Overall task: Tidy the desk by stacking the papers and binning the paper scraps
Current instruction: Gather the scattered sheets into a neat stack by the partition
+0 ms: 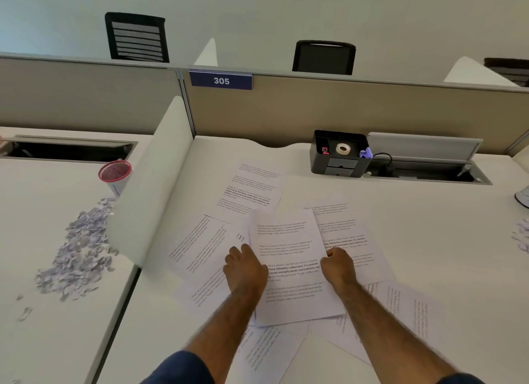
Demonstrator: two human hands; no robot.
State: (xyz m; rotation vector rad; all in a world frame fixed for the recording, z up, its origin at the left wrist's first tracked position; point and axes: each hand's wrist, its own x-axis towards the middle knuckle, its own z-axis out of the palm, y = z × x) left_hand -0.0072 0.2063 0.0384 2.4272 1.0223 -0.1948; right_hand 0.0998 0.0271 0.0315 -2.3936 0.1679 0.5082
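Note:
Several printed sheets lie fanned out and overlapping on the white desk (415, 212). The top sheet (289, 257) sits in the middle of the spread. My left hand (244, 266) grips its left edge and my right hand (339, 266) grips its right edge, fingers curled at the paper. Another sheet (252, 189) lies further back, and more sheets (400, 312) stick out at the near right. A heap of paper scraps (81, 249) covers the neighbouring desk on the left. A few more scraps (522, 237) lie at the far right edge.
A red-rimmed mesh cup (115, 172) stands behind the left scrap heap. A curved white divider (148, 183) separates the two desks. A black organiser (340, 153) with a tape roll stands at the back, beside an open cable tray (429, 169). Partition wall behind.

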